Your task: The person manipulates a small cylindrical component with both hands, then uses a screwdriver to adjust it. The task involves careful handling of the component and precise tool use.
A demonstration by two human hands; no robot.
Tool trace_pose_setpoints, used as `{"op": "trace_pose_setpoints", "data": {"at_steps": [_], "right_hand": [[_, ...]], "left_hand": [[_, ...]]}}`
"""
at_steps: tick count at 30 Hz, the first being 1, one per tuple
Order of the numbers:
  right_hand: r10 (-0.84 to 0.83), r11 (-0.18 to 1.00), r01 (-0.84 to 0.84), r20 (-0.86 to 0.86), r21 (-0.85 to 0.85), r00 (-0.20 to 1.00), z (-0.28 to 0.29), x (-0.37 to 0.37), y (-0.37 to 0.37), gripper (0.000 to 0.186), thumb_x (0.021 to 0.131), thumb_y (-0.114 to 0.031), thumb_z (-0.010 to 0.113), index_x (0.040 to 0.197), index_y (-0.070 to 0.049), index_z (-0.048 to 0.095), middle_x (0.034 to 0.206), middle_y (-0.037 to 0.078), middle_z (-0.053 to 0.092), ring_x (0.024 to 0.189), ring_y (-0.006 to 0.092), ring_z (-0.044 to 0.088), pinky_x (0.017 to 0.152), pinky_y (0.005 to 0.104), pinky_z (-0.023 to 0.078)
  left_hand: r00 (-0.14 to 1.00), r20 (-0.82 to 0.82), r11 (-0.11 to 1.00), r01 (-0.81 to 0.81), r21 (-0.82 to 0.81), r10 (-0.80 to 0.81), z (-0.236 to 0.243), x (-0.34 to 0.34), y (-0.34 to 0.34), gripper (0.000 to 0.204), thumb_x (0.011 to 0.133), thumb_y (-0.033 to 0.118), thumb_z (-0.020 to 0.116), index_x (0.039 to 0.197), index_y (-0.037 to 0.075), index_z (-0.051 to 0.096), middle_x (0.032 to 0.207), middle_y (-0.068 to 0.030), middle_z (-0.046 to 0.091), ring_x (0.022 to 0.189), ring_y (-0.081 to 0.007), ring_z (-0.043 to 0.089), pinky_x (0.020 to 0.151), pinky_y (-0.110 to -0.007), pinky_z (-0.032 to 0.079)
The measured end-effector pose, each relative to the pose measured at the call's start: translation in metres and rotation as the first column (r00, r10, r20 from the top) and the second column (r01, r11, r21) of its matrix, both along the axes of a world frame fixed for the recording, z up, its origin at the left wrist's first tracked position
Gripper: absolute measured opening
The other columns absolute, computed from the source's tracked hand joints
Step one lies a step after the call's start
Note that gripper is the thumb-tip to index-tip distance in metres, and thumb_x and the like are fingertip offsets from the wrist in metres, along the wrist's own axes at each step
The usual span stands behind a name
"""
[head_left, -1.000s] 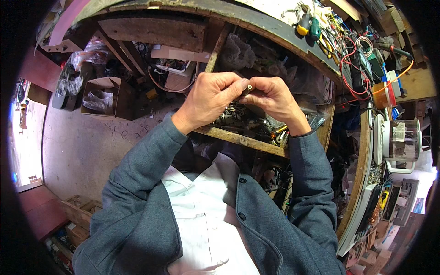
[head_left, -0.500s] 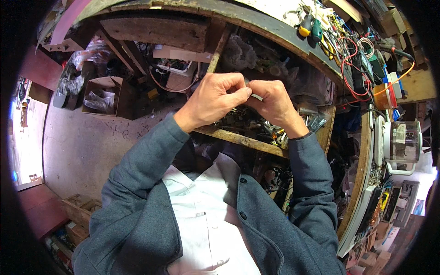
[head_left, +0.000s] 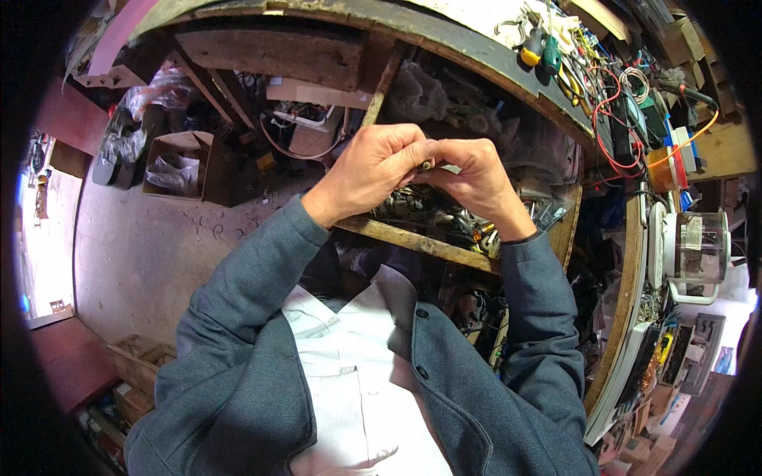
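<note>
My left hand (head_left: 373, 170) and my right hand (head_left: 474, 176) meet at the fingertips above an open drawer of parts (head_left: 429, 249). Both are closed, thumbs and fingers pinched together. Between them shows a small dark piece with a pale round end (head_left: 427, 165); most of it is hidden by the fingers, and its kind is too small to make out. Beneath the hands the drawer holds a jumble of small metal and plastic parts (head_left: 432, 213).
Along the worktop's edge (head_left: 492, 59) lie a yellow-and-black screwdriver (head_left: 532, 49), a green-handled one (head_left: 550, 54) and red test leads (head_left: 607, 111). A clear jug with a white handle (head_left: 697, 247) stands at right. On the floor at left sits a cardboard box (head_left: 186, 170) holding plastic wrap.
My fingers have shifted, and the small dark piece with its pale end now shows between the hands. Both wrists stay in nearly the same place.
</note>
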State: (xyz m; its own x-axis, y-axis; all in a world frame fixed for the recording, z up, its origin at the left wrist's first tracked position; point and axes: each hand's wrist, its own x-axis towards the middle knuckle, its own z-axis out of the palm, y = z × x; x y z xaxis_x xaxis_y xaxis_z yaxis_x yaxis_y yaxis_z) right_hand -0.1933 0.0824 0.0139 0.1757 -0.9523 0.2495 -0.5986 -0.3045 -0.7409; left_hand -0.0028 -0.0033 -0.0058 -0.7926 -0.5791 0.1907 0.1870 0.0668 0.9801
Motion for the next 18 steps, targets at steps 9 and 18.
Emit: {"op": "trace_pose_setpoints", "data": {"at_steps": [9, 18], "right_hand": [[0.018, 0.999, -0.02, 0.038, 0.035, 0.999, 0.004, 0.001, 0.001, 0.024, 0.082, -0.004, 0.084, 0.105, -0.003, 0.076, 0.087, 0.009, 0.076, 0.08, 0.0147, 0.073, 0.074, 0.0297, 0.058], [0.053, 0.992, -0.062, 0.079, 0.114, 0.995, 0.001, 0.0, 0.0, 0.024, 0.085, -0.003, 0.083, 0.108, -0.002, 0.075, 0.09, 0.006, 0.078, 0.085, 0.0084, 0.07, 0.079, 0.0273, 0.057]], "left_hand": [[1.0, -0.007, 1.0, -0.022, -0.012, 0.022, 0.008, 0.002, 0.004, 0.035, 0.109, 0.029, 0.061, 0.086, 0.003, 0.067, 0.066, 0.0064, 0.054, 0.058, -0.0012, 0.046, 0.05, -0.021, 0.034], [1.0, -0.012, 1.0, -0.018, -0.022, 0.017, 0.002, 0.0, 0.003, 0.038, 0.109, 0.031, 0.06, 0.084, 0.003, 0.065, 0.064, 0.0064, 0.053, 0.058, -0.0013, 0.046, 0.05, -0.021, 0.036]]}}
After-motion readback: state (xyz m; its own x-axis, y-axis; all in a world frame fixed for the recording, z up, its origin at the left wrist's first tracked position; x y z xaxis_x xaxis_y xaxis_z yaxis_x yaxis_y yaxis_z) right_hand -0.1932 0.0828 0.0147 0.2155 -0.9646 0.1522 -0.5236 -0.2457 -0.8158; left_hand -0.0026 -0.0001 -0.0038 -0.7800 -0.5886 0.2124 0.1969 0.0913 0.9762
